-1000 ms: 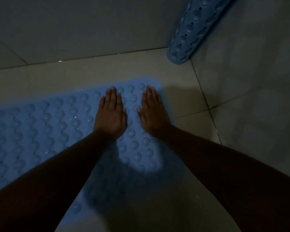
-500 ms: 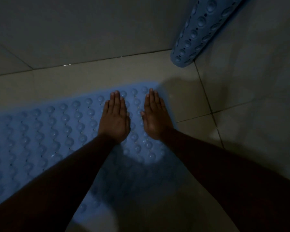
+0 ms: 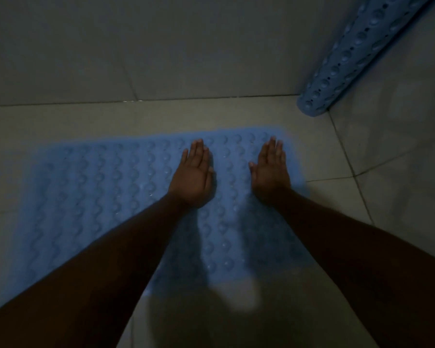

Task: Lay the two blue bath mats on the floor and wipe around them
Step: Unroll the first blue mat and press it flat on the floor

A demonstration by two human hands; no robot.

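I see the flat mat (image 3: 106, 197) spread on the tiled floor (image 3: 337, 197), filling the middle of my view and running off toward 9 o'clock, its bubbled face up and its far right corner lying near 1 o'clock from centre. My left hand (image 3: 192, 177) lies palm down on it just above centre, fingers straight, close together and pointing to 12 o'clock, thumb tucked along the side, gripping nothing. My right hand (image 3: 270, 172) lies the same way at 3 o'clock from the left one, apart from it with a strip of mat between, flat and spread open, thumb angled out toward the left hand, also holding nothing; its outer edge sits close to the mat's right border. Both forearms reach in from 7 and 5 o'clock and throw dark shadows over the near part of the mat. The rolled mat (image 3: 357, 56) stands tilted at 2 o'clock in the corner, its lower end on the floor where the back wall (image 3: 161, 46) meets the side wall, well apart from the flat one. The light is dim, so fine detail is blurred.
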